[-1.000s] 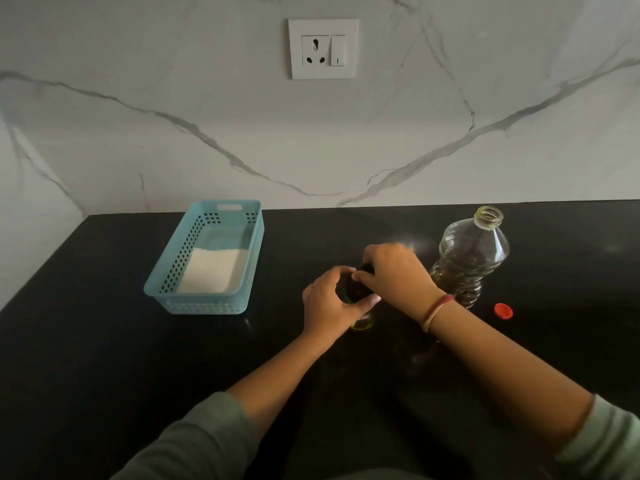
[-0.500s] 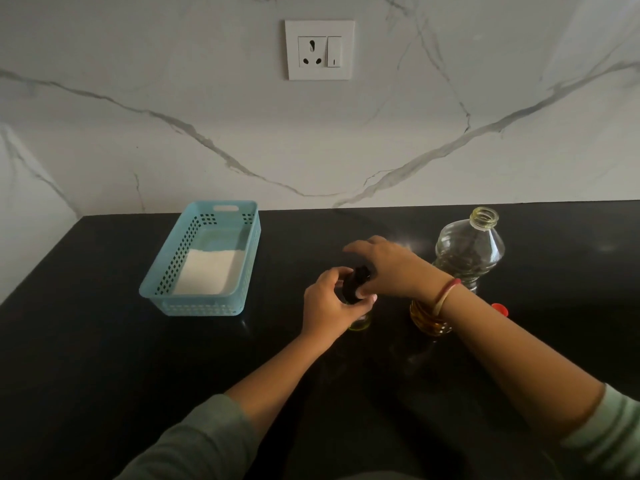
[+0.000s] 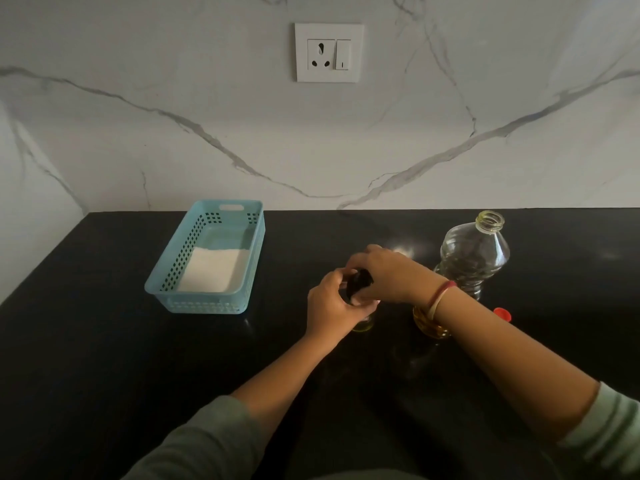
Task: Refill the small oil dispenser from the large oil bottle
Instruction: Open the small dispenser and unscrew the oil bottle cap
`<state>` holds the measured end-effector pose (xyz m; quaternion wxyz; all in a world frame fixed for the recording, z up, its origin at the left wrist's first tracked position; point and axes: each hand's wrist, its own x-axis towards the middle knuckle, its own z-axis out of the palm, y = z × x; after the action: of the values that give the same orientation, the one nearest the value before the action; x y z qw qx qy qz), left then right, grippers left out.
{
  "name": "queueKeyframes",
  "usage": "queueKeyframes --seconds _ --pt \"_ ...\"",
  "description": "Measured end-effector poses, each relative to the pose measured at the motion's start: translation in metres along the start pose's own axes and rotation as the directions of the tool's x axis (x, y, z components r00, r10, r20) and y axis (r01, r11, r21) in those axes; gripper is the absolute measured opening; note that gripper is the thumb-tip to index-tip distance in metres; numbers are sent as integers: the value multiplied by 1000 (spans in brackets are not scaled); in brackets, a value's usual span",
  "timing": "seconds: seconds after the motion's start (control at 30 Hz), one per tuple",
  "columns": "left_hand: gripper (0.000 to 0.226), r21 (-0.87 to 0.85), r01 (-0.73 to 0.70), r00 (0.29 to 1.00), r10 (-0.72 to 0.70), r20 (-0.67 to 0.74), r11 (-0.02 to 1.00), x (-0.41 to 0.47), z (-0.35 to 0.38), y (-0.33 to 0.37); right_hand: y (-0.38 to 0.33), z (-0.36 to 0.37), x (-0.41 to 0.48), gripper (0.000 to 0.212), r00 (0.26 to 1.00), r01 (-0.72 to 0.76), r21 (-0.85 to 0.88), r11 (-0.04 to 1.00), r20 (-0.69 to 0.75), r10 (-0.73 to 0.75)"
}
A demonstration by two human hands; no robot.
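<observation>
The small oil dispenser [image 3: 363,323] stands on the black counter, mostly hidden; only its oil-filled base shows. My left hand [image 3: 329,304] is wrapped round its body. My right hand [image 3: 384,273] grips the dispenser's black cap [image 3: 360,284] from above. The large clear oil bottle [image 3: 474,258] stands uncapped just right of my right wrist, with yellow oil at its bottom. Its red cap [image 3: 503,314] lies on the counter to the right.
A light blue perforated basket [image 3: 207,258] with a white cloth inside sits at the left on the black counter [image 3: 104,341]. A marble wall with a socket [image 3: 329,53] rises behind.
My right hand has shifted on the black cap, its fingers turning round it, while my left hand keeps hold of the dispenser. The bottle and red cap have not moved.
</observation>
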<state>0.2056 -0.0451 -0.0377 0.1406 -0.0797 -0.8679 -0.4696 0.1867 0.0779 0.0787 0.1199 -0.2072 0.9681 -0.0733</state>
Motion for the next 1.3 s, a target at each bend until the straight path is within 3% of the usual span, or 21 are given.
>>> queueKeyframes --seconds 0.13,0.37,0.5,0.67,0.73,0.83,1.03,1.13,1.2,1.23,1.3 --pt "48 29 -8 1000 8 -1 1000 1 0 1 -3 5 1 32 972 -122 -95 988 -211 100" --pt "53 35 -3 1000 2 17 999 2 0 1 6 -1 -1 15 992 6 -18 1000 -127 -8" --pt "67 50 -29 997 25 70 998 4 -8 1 20 -13 -4 23 992 18 181 983 -122 5" --pt "93 -109 -23 997 30 69 994 11 -27 7 19 -19 -9 27 934 45 457 888 -334 124" --pt "93 -204 -44 996 59 64 978 18 -37 11 17 -19 -11 26 918 86 588 804 -360 165" --pt "92 -309 -55 992 87 91 949 30 -49 18 11 -19 -15 28 919 145 801 580 -326 220" --pt "75 -407 -8 987 74 146 913 41 -57 26 4 -9 -14 29 956 170 959 226 -216 196" --pt "59 -434 -10 989 73 129 901 42 -56 26 2 -4 -14 33 960 161 977 138 -188 206" --pt "55 -409 -28 989 84 119 912 43 -57 26 0 -1 -14 33 958 145 976 165 -180 222" --pt "54 -378 -44 990 91 108 925 44 -58 26 0 -1 -15 34 955 131 959 250 -190 229" --pt "54 -299 -68 993 93 69 952 48 -62 25 0 -3 -19 41 940 77 823 562 -249 235"
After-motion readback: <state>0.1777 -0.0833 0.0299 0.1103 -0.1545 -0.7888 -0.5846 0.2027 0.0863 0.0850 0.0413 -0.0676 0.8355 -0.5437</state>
